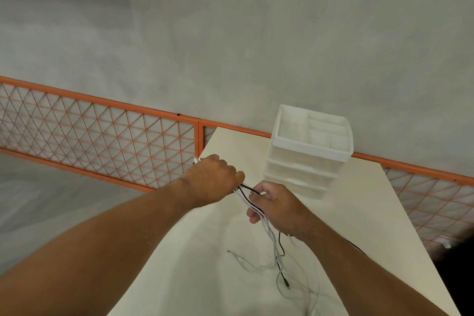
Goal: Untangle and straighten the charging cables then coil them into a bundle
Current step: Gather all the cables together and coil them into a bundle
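I see left hand (213,179) fisted round charging cables (243,196), plug ends poking out past its far side, near tabletop (359,213) corner. Right hand (277,208) curls round same bunch just beside it. White and black strands stretch between both hands, above tabletop. Below right hand, strands go slack and spread in loose loops over tabletop toward me. One black strand runs under right forearm. White plastic drawer organizer (311,146) stands behind right hand, top tray split into compartments. Orange mesh panel (102,136) runs beyond tabletop's far edge.
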Available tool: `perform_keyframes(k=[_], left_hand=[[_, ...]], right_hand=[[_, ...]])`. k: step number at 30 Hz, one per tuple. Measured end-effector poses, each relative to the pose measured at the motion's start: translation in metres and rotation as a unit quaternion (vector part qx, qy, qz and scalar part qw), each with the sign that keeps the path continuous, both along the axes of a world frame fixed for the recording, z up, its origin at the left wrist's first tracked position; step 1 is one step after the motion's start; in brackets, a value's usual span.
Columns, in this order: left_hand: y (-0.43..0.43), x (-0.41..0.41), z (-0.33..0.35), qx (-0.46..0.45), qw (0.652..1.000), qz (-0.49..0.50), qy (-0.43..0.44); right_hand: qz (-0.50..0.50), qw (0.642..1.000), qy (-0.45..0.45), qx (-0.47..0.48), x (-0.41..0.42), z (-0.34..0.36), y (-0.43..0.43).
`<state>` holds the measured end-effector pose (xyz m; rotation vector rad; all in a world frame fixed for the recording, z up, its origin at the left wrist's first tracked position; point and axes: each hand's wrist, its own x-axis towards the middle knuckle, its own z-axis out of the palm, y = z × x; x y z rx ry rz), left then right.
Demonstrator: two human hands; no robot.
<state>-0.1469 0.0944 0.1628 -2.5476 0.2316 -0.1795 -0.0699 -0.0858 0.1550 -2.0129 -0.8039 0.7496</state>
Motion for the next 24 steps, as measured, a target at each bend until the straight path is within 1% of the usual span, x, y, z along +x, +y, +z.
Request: perform_keyframes(k=[3, 5, 8, 10, 13, 15, 18, 20, 24], left_hand=[[0.003, 0.003, -0.002, 0.004, 0.999, 0.021, 0.030], [0.004, 0.004, 0.001, -0.007, 0.999, 0.027, 0.030], [0.005, 0.006, 0.003, -0.013, 0.999, 0.029, 0.024], [0.004, 0.007, 0.005, -0.012, 0.999, 0.029, 0.023], [0.006, 0.009, 0.009, -0.013, 1.000, 0.014, 0.008], [0.009, 0.008, 0.010, -0.011, 1.000, 0.000, -0.003], [0.016, 0.011, 0.009, -0.011, 0.999, -0.032, -0.024], [0.016, 0.012, 0.008, -0.015, 0.998, -0.042, -0.035], [0.016, 0.013, 0.007, -0.023, 0.997, -0.060, -0.050]], right_hand=[[-0.002, 0.999, -0.041, -0.028, 0.003, 0.003, -0.003], [0.006, 0.996, -0.077, -0.054, 0.007, 0.006, -0.007], [0.017, 0.994, -0.086, -0.072, 0.013, 0.006, -0.009], [0.021, 0.996, -0.060, -0.065, 0.013, 0.008, -0.008], [0.032, 0.999, 0.017, -0.039, 0.013, 0.013, -0.010], [0.019, 0.997, 0.073, -0.013, 0.014, 0.014, -0.011], [-0.017, 0.985, 0.167, 0.033, 0.018, 0.011, -0.009], [-0.029, 0.984, 0.174, 0.029, 0.020, 0.011, -0.008], [-0.018, 0.986, 0.160, 0.033, 0.021, 0.011, -0.010]])
